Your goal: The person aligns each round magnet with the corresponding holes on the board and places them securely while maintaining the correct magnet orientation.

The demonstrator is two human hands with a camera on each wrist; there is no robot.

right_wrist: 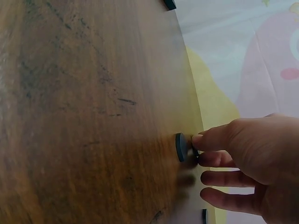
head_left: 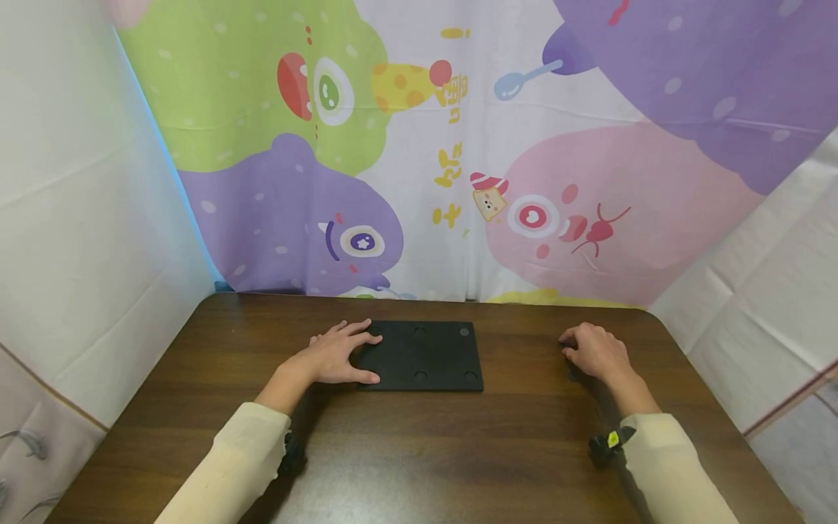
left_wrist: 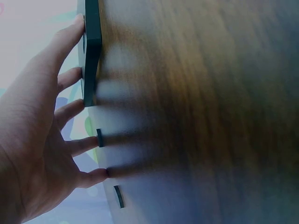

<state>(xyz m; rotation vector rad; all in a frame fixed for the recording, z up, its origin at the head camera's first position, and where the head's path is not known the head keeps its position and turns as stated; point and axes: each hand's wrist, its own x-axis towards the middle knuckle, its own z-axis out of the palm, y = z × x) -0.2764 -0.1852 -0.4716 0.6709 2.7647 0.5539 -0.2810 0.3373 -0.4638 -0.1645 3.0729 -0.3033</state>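
Observation:
A flat black board (head_left: 425,356) with several round recesses lies on the table. My left hand (head_left: 337,355) rests over its left end, fingers spread, with thumb and fingertips on the board's edge. Two small dark pieces, one of them a thin curved piece (left_wrist: 119,197), show near the left fingertips in the left wrist view. Far to the right of the board, my right hand (head_left: 597,351) is low on the table. Its thumb and index finger pinch a small dark disc (right_wrist: 195,151), mostly hidden. Just beside it sits another black disc (right_wrist: 181,147).
The brown wooden table (head_left: 419,451) has a rounded far edge. A patterned cloth (head_left: 432,255) hangs behind it, with white cloth walls at both sides. A further dark piece (right_wrist: 204,216) shows at the bottom of the right wrist view.

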